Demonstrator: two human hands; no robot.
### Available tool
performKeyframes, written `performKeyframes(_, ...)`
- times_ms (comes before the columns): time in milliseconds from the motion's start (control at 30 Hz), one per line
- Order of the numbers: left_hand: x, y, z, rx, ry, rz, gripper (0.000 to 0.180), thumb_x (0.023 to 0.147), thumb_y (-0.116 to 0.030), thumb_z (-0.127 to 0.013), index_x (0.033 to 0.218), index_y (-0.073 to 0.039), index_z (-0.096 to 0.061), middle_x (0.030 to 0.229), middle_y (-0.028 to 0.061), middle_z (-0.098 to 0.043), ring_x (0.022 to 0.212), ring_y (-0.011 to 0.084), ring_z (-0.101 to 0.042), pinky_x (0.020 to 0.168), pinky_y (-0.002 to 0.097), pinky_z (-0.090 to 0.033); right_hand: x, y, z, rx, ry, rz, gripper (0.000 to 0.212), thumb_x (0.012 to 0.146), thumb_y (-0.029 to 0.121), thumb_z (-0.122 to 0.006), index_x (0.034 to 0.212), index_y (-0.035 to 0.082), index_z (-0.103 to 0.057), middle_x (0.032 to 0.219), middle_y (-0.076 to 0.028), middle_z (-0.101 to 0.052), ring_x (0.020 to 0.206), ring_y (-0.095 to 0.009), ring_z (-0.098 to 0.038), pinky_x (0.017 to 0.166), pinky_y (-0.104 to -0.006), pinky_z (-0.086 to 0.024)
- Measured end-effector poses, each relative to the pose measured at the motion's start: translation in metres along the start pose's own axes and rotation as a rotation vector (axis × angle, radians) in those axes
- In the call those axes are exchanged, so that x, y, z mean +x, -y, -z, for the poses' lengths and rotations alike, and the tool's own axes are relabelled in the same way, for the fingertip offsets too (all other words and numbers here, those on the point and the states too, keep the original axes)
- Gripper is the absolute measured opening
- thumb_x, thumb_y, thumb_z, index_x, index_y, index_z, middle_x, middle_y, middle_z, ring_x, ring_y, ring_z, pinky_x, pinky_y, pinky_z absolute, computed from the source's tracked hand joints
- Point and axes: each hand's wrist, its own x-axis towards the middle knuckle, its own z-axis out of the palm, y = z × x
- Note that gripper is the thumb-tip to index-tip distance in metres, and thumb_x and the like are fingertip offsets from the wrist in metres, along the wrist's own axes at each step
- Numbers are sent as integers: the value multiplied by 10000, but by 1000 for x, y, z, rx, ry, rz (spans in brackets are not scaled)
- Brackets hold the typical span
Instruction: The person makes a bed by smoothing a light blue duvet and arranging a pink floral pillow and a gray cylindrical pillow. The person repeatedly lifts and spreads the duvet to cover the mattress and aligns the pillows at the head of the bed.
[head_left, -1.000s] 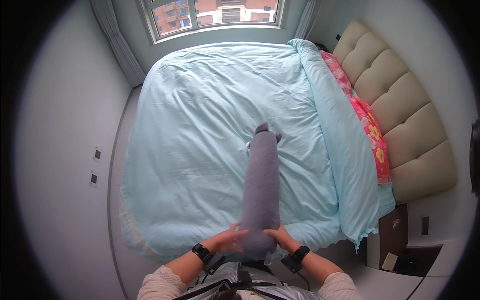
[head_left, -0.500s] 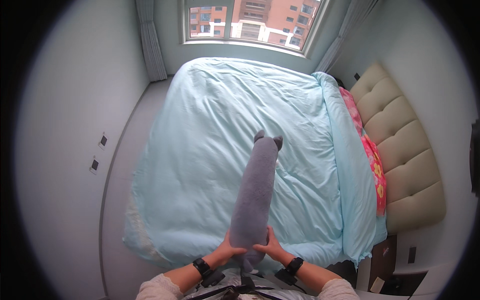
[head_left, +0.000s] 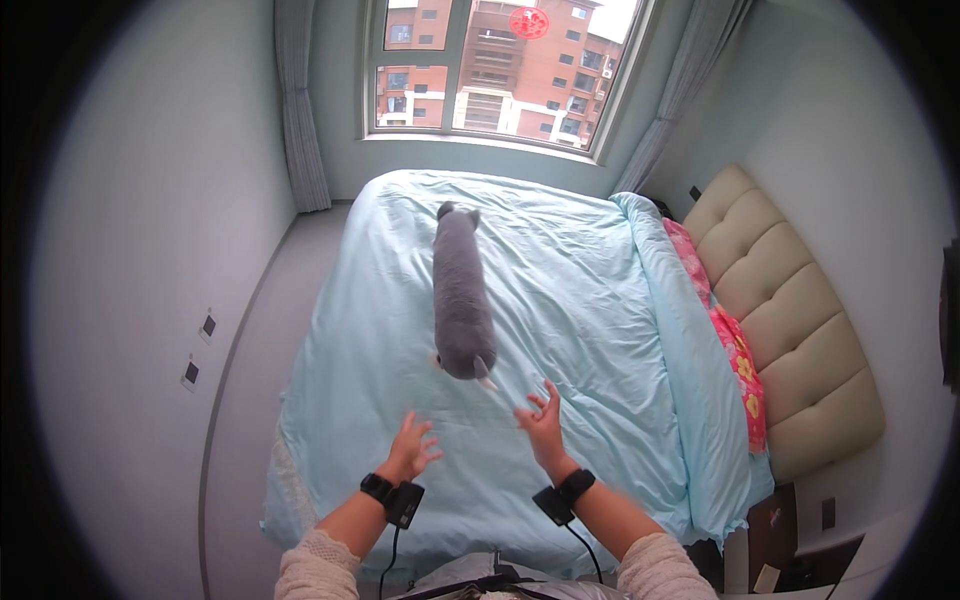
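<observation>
A long grey plush bolster (head_left: 462, 290) with two small ears at its far end and a little tail at its near end is over the light blue duvet (head_left: 570, 320). Whether it rests on the bed or is in the air I cannot tell. My left hand (head_left: 411, 448) is short of its near end, fingers apart, holding nothing. To the right, my right hand (head_left: 544, 428) is also open and clear of the plush, its fingers spread. Both wrists wear black straps with a small box and cable.
Pink and red floral pillows (head_left: 735, 360) lie along the right side, against a padded beige headboard (head_left: 800, 320). Beyond the bed is a window (head_left: 490, 90) between grey curtains (head_left: 300, 110). A strip of floor (head_left: 260, 350) runs along the left wall.
Both hands have let go of the plush bolster and come apart. It has moved away from me and to the left. The view has tilted up, showing more window.
</observation>
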Motion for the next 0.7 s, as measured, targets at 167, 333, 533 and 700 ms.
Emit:
performKeyframes(167,-11,75,53,-23,-69,284,547,827,-130,-468,1309,-114,-211,1287,120,-254,1119,337,-348,875,529,-349,-66,-46,46,-138,56,-205,617,737,86,-602,1249,122,-259,1092,-107,-424,771,-116,-524,638,-257,-444)
performKeyframes(333,-17,107,66,-44,-17,315,388,836,-115,-447,1206,-47,-351,1148,111,-416,1058,288,-422,877,469,-376,-101,-67,101,-150,-67,-290,388,755,124,-583,1106,88,-424,969,-43,-515,760,-117,-535,620,-236,-427)
performKeyframes(533,-16,118,46,-88,50,277,290,810,-99,-485,1083,-11,-441,1065,123,-500,999,249,-482,865,394,-408,-143,-69,149,-87,-185,-382,252,778,145,-568,1008,72,-494,857,-14,-548,742,-99,-535,605,-221,-414)
performKeyframes(700,-26,126,26,-103,43,287,267,814,-101,-476,1062,-2,-459,1044,120,-515,982,249,-496,853,363,-415,-166,-74,171,-63,-252,-463,197,778,145,-567,956,74,-519,824,-3,-556,741,-97,-533,614,-224,-414)
